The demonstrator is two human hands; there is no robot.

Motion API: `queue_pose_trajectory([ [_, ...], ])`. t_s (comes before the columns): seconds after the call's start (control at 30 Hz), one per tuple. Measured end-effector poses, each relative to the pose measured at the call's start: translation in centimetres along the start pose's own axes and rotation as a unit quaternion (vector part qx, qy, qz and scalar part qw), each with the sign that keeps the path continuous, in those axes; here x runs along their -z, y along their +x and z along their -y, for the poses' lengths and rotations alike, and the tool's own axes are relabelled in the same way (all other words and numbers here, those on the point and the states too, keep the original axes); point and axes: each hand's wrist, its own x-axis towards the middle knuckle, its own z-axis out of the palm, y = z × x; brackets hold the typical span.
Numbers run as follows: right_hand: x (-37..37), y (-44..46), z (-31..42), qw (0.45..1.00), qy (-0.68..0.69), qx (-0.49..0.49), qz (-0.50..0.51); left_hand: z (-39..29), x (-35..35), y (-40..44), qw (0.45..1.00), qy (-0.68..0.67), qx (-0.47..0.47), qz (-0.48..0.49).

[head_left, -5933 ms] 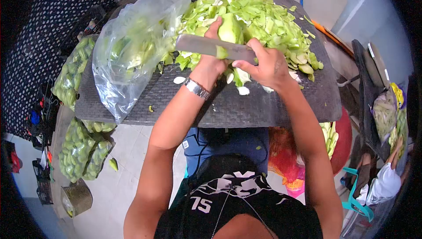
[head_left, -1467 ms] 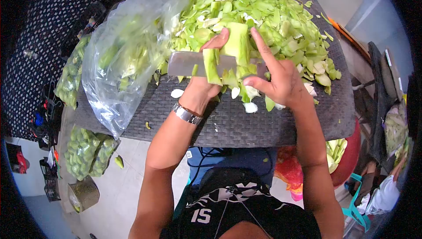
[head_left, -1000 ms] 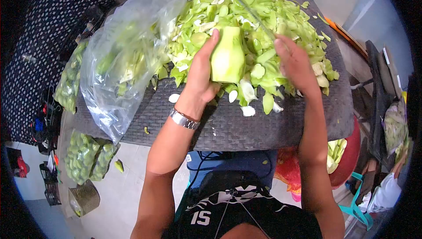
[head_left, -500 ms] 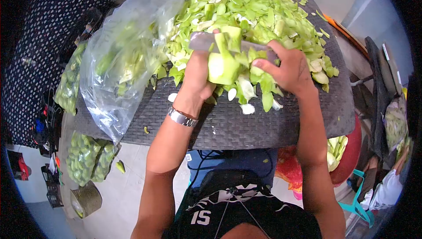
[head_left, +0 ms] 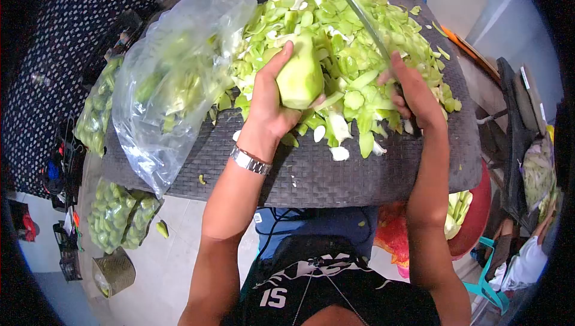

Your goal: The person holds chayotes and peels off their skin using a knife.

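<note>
My left hand (head_left: 274,95) is closed around a peeled, pale-green fruit (head_left: 300,74), which looks like an unripe mango. Its thumb lies along the fruit's upper left side. In my right hand (head_left: 416,95) is a knife (head_left: 370,27), gripped by the handle, its long blade pointing up and away to the left. Blade and fruit are apart. Beneath and beyond both hands spreads a large heap of pale-green slices (head_left: 365,44) with white pieces mixed in, on the dark woven tabletop (head_left: 335,179). My fingers hide most of the knife handle.
A clear plastic bag (head_left: 156,116) with green pieces inside lies left of the heap. Filled bags of green produce (head_left: 111,215) and a woven bin (head_left: 117,272) stand lower left. A red tub (head_left: 473,218) is below the table's right side; another person's arm (head_left: 545,224) shows far right.
The knife has swung away from the fruit, up and to the right, with my right hand. The fruit now sits upright and smooth-looking in my left hand; the pieces hanging at it are gone.
</note>
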Motion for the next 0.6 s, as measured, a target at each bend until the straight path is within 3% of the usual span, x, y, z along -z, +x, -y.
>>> queue_pose_trajectory([
  [0.03,-0.6,-0.2,0.3,0.984,0.139,-0.01,0.112,0.0,0.0,-0.1,1.0,-0.01,-0.004,0.008],
  [0.1,-1.9,-0.5,0.9,0.86,0.399,-0.028,0.318,0.0,0.1,-0.2,0.999,-0.031,-0.012,0.028],
  [0.13,-2.7,-0.7,1.0,0.83,0.429,-0.016,0.356,0.1,0.0,-0.2,0.999,-0.042,-0.017,0.026],
  [0.23,-4.8,-2.2,2.0,0.951,0.278,0.003,0.135,0.4,-0.2,0.0,0.997,-0.066,-0.026,0.022],
  [0.37,-5.8,-2.3,1.5,0.931,0.253,0.247,-0.09,0.5,0.3,0.2,0.995,-0.094,-0.008,0.032],
  [0.47,-3.8,-1.4,1.4,0.961,0.257,-0.088,0.046,1.1,0.2,0.1,0.993,-0.115,0.009,0.031],
  [0.53,-4.8,-1.1,1.1,0.98,0.09,0.176,-0.003,0.8,0.4,0.4,0.992,-0.113,0.025,0.052],
  [0.6,-6.3,-2.4,1.3,0.959,-0.067,0.274,-0.03,1.6,0.5,0.4,0.997,-0.063,-0.015,0.032],
])
